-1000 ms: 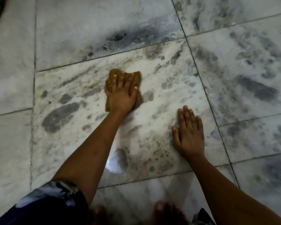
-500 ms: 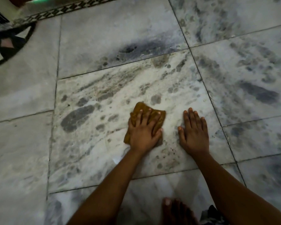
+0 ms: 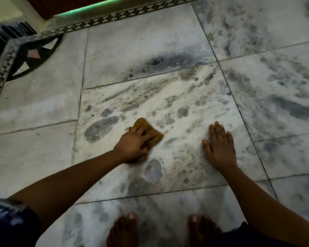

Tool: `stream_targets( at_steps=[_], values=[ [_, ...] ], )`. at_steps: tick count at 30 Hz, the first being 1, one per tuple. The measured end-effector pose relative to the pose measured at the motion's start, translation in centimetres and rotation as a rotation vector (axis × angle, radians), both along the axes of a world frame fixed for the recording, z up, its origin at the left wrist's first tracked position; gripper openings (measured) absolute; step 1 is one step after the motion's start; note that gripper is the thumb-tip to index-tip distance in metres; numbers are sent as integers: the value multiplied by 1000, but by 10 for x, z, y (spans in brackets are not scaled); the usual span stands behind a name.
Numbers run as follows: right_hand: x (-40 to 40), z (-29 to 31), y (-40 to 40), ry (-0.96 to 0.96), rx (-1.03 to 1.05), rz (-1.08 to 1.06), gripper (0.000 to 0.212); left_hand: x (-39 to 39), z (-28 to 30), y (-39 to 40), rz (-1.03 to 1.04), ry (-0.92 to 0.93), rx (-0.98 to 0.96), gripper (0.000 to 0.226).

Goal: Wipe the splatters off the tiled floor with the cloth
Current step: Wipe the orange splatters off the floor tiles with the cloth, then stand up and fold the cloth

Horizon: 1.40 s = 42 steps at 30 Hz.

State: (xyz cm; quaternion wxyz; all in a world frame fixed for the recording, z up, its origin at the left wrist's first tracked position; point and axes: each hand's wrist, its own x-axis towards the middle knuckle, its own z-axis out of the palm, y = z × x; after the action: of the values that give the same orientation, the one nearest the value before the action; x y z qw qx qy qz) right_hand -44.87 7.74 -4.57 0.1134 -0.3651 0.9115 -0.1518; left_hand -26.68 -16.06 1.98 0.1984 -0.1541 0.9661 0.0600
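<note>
A folded mustard-brown cloth (image 3: 151,130) lies flat on the white marble floor tile (image 3: 168,104). My left hand (image 3: 134,143) presses down on it, fingers curled over its near half, slightly blurred. Small dark splatters (image 3: 193,162) dot the tile between my two hands. My right hand (image 3: 219,147) rests flat on the same tile to the right, fingers spread, holding nothing. Grey veins and blotches cover the tile, so stains and marble pattern are hard to tell apart.
My bare feet (image 3: 125,229) stand at the bottom edge. A patterned black-and-white border strip (image 3: 114,15) runs along the far wall, with a dark inlay (image 3: 34,57) at the far left. A green light line (image 3: 89,8) glows under the wall base.
My left hand slid the cloth from the far part of the tile toward me, then leftward. The right hand stayed planted. The camera tilted up, showing the border and wall.
</note>
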Motion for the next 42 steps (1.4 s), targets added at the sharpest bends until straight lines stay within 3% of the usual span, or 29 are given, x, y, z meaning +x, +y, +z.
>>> stream_targets(
  at_steps=[3, 5, 7, 12, 16, 22, 31, 42],
  values=[
    [5, 2, -3, -21, -4, 19, 80, 7, -2, 14, 24, 106, -3, 57],
    [7, 4, -5, -30, -21, 12, 81, 6, -1, 19, 150, 201, 101, 59],
    [10, 8, -9, -41, -47, 12, 82, 5, 3, 23, 304, 276, 304, 61],
    [20, 19, -20, -74, -119, 6, 82, 6, 25, 38, 683, 330, 1027, 36],
    [30, 33, -34, -222, -223, -70, 73, 7, 51, 31, 880, 288, 1230, 34],
    [49, 57, -52, -374, -392, -120, 59, 18, 81, 9, 989, 400, 1347, 30],
    [55, 87, -70, -349, -431, 0, 59, 3, 71, -7, 1243, 685, 1576, 37],
    [4, 78, -138, -287, -380, 37, 67, -48, 46, -76, 1363, 637, 1667, 35]
  ],
)
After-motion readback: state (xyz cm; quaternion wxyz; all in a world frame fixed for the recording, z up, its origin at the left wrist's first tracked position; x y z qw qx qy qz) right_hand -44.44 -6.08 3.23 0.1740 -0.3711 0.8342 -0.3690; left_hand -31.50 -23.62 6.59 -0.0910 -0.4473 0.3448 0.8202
